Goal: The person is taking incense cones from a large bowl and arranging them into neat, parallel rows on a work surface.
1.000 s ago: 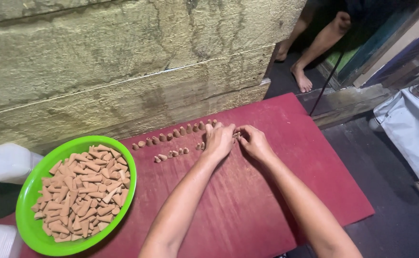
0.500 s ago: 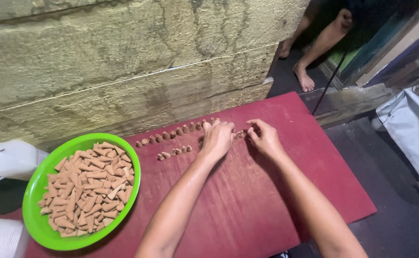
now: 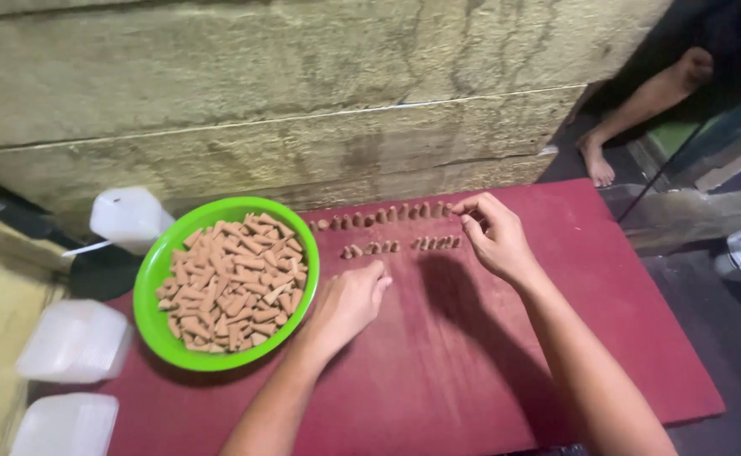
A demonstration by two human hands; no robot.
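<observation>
A dark red worktop [image 3: 472,355] is seen from above, set against a rough yellowish wall [image 3: 303,93]. Two rows of small brown cones are stood along its far edge: a back row [image 3: 383,216] and a shorter front row [image 3: 400,246] just before it.

The right hand [image 3: 495,236] is held at the right end of the back row, fingertips [image 3: 463,209] pressed together there; whether a cone is pinched between them cannot be told.

The left hand [image 3: 349,304] is laid on the worktop, fingers loosely curled, nothing visibly held, between the front row and a green bowl [image 3: 152,270]. The bowl is heaped with loose cones [image 3: 235,283] of the same kind.

White plastic containers [image 3: 75,338] are noted at the left edge. A bare foot [image 3: 597,165] of another person is seen on the floor beyond the far right corner.
</observation>
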